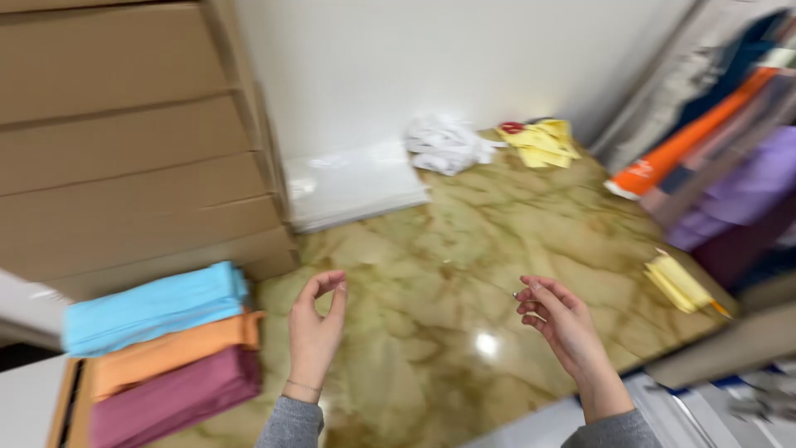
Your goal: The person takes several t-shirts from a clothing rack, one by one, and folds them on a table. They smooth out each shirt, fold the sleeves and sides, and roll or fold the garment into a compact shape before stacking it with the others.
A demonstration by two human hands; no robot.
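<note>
Left hand (317, 330): raised above the glossy green-brown marbled tabletop (431, 274), thumb and forefinger pinched together; whether anything lies between them cannot be told. Right hand (557, 319): fingers curled, tips closed on a small thin metallic item (516, 294), too blurred to identify. Just left of the left hand sits a stack of folded blue, orange and maroon cloths (166, 348). Beyond the right hand lie yellow paper slips (680, 284).

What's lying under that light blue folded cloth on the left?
Under the light blue folded cloth lies an orange folded cloth, and below that a magenta one. What the stack itself rests on is mostly covered; only a pale edge shows at the left.
</note>
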